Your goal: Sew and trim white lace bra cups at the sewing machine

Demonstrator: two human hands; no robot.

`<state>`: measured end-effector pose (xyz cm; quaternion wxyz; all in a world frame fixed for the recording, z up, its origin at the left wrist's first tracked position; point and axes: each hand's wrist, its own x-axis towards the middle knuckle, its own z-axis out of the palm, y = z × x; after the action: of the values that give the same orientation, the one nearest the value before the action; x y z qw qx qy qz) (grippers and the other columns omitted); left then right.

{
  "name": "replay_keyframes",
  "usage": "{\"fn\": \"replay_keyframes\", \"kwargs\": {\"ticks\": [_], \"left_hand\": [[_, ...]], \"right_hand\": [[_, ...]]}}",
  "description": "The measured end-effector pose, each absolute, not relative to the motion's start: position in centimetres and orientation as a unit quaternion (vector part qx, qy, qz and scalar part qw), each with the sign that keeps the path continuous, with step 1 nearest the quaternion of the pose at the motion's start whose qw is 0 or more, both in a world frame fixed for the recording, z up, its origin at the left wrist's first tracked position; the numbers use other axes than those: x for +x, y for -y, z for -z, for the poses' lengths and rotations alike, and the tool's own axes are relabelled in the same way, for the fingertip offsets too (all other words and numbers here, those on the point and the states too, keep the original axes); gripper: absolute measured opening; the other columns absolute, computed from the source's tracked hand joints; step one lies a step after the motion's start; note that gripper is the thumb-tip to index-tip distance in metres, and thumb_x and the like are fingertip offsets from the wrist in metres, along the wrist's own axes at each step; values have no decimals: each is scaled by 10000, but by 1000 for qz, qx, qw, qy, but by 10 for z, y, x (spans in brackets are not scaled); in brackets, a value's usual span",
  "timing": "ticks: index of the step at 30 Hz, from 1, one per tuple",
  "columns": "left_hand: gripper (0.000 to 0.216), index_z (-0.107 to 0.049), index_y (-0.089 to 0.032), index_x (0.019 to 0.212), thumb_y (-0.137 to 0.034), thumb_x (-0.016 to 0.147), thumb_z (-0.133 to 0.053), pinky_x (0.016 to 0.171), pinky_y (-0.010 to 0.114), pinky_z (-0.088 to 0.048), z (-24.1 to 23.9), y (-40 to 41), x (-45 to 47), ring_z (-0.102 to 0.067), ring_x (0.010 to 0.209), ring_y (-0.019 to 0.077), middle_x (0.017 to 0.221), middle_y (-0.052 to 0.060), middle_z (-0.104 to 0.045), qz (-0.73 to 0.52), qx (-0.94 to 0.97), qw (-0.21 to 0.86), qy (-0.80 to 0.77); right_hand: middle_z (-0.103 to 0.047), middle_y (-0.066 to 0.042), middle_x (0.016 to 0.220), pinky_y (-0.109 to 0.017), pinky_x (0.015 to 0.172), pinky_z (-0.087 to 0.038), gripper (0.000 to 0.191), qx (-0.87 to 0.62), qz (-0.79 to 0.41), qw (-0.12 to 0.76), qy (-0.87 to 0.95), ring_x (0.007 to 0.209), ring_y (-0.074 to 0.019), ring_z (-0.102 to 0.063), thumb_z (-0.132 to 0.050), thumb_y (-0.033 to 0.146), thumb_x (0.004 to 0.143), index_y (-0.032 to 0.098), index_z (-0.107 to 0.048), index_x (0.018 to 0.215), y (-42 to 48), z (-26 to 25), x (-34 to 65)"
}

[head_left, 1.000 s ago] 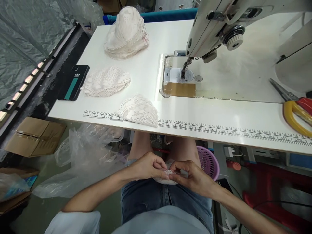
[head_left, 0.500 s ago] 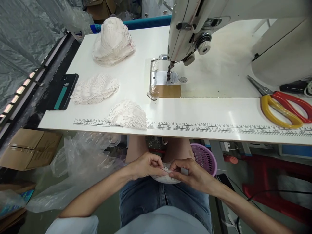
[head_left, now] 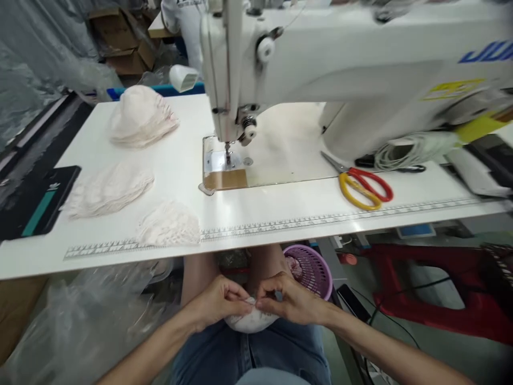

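Observation:
Over my lap, below the table edge, both hands pinch a white bra cup [head_left: 251, 323] with a rounded underside. My left hand [head_left: 219, 302] grips its upper edge from the left, thumb against fingers. From the right, my right hand [head_left: 285, 299] pinches the same edge, its fingertips almost touching the left ones. Some of the edge is hidden behind the fingertips. On the table lie a small piece of white lace [head_left: 170, 224], a stack of lace pieces [head_left: 110, 190] and a pile of white cups [head_left: 140, 117].
A white sewing machine [head_left: 296, 64] stands on the table [head_left: 280, 206], needle at centre left. Red-and-yellow scissors [head_left: 363, 187] lie right of it. A phone [head_left: 44, 200] rests at the left. Below are a purple basket [head_left: 316, 270] and a red stool [head_left: 425, 299].
The view has swung right and up, showing more of the machine and the stool. Both hands still pinch the cup over the lap, with little change in grip.

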<state>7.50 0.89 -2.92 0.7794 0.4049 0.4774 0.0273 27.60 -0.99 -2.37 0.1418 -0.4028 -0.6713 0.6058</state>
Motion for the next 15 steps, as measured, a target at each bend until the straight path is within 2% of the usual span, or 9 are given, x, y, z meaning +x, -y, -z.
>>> {"fn": "replay_keyframes", "kwargs": {"ticks": [3, 4, 6, 7, 9, 11, 12, 15], "left_hand": [[382, -725, -96, 727, -416, 531, -789, 484, 190, -267, 29, -12, 80, -402, 475, 55, 516, -9, -555, -16, 410, 790, -456], [376, -727, -98, 726, -411, 526, -792, 492, 189, -286, 30, -14, 81, -421, 481, 59, 531, 0, -575, -14, 409, 793, -451], [377, -730, -103, 736, -403, 517, -798, 518, 192, -330, 29, -17, 82, -467, 502, 71, 577, 21, -620, -18, 402, 796, -451], [381, -731, -105, 744, -400, 513, -801, 532, 195, -349, 28, -18, 82, -486, 513, 76, 601, 29, -637, -23, 396, 797, -455], [384, -731, -105, 751, -392, 508, -806, 550, 198, -371, 26, -20, 83, -506, 526, 80, 628, 37, -656, -30, 382, 798, -465], [389, -731, -105, 767, -384, 507, -809, 560, 199, -383, 24, -21, 83, -516, 532, 80, 641, 40, -664, -36, 365, 802, -470], [391, -732, -106, 774, -379, 506, -811, 566, 200, -390, 23, -22, 83, -523, 538, 82, 647, 41, -668, -41, 357, 805, -472], [381, -732, -111, 772, -353, 492, -823, 582, 201, -406, 23, -22, 80, -544, 559, 87, 664, 39, -678, -62, 333, 814, -473]], "right_hand": [[-573, 19, 612, -217, 558, -375, 223, -393, -520, 115, 749, 558, -102, -498, -504, 294, 877, 168, -634, 747, 1, -11, 304], [-619, 3, 694, -229, 614, -399, 189, -397, -483, 110, 772, 634, -121, -543, -515, 293, 877, 183, -645, 796, -4, -26, 319], [-653, -18, 767, -222, 630, -426, 210, -457, -411, 156, 773, 687, -132, -579, -490, 340, 896, 202, -643, 856, -20, -52, 356], [-659, -41, 821, -231, 661, -435, 246, -509, -345, 189, 766, 742, -145, -589, -451, 360, 913, 198, -633, 880, -29, -61, 377], [-640, -122, 956, -280, 706, -432, 332, -609, -130, 216, 752, 837, -194, -582, -439, 429, 903, 150, -608, 965, -51, -66, 415], [-616, -195, 963, -320, 671, -407, 452, -686, 43, 135, 714, 838, -237, -564, -426, 473, 899, 76, -600, 1026, -71, -56, 445], [-615, -208, 936, -329, 657, -395, 495, -705, 78, 81, 700, 834, -248, -562, -437, 495, 890, 54, -603, 1044, -80, -48, 456], [-630, -186, 853, -330, 598, -358, 602, -733, 70, 10, 676, 758, -228, -564, -431, 581, 857, 39, -622, 1035, -96, -23, 478]]}}
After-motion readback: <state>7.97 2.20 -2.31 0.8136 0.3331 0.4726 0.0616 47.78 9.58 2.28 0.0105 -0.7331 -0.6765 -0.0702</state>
